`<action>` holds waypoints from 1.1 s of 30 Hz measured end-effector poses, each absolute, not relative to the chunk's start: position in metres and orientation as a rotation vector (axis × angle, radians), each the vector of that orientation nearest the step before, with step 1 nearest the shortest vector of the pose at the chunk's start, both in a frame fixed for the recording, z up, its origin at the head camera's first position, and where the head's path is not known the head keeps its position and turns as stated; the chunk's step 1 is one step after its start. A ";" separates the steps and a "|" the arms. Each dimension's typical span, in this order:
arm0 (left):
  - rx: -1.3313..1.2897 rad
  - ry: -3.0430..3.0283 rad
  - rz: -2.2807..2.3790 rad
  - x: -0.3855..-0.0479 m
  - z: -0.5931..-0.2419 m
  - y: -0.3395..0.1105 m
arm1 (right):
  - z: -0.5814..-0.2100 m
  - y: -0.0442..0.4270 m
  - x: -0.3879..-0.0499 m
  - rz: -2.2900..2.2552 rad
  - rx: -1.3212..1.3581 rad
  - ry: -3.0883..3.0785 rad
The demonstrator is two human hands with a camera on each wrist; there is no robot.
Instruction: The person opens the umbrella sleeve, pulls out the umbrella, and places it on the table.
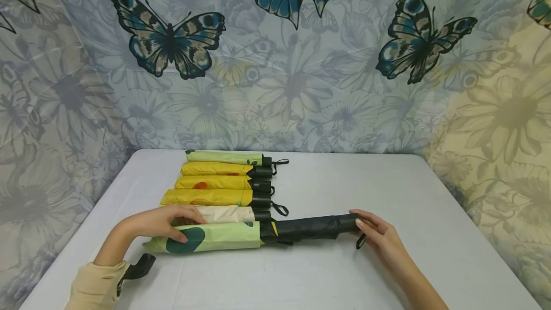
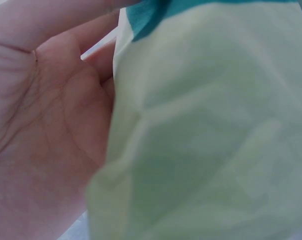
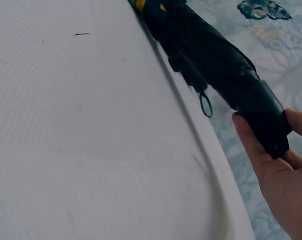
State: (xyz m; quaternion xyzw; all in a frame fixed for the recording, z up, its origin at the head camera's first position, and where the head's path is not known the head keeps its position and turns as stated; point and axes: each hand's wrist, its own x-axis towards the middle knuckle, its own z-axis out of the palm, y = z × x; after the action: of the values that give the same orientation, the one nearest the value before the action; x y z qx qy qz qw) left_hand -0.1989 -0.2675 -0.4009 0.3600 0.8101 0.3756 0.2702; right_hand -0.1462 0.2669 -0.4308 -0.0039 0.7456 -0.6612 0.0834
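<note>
A light green folded umbrella (image 1: 228, 237) with dark green spots lies at the front of the row. My left hand (image 1: 165, 224) grips its left part, thumb on the near side; in the left wrist view its fabric (image 2: 206, 130) covers most of the fingers. From the green umbrella's right end extends a black folded umbrella (image 1: 307, 229) with a bit of yellow; whether the two are joined, I cannot tell. My right hand (image 1: 380, 233) pinches the black handle (image 3: 265, 117) at its far right end, thumb and fingers on opposite sides. A small loop hangs near it.
Behind lie a cream umbrella (image 1: 225, 214), several yellow umbrellas (image 1: 211, 197) and another light green umbrella (image 1: 228, 158), side by side with black handles pointing right. All rest on a white-covered table (image 1: 366, 181). A black curved piece (image 1: 142, 267) sits at my left wrist.
</note>
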 end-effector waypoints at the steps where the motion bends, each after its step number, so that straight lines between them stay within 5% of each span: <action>1: 0.972 2.182 1.013 -0.199 -0.401 -0.267 | -0.430 0.269 -0.146 -1.984 -0.017 2.218; 33: 0.992 2.185 1.036 -0.200 -0.404 -0.267 | -0.435 0.341 -0.146 -2.265 -0.022 2.040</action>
State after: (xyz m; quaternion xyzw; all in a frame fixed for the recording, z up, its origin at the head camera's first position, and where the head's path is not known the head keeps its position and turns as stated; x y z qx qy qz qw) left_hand -0.2002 -0.2668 -0.4035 0.3665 0.8071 0.3825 0.2609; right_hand -0.1464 0.3413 -0.4347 -0.0072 0.6684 -0.7423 0.0467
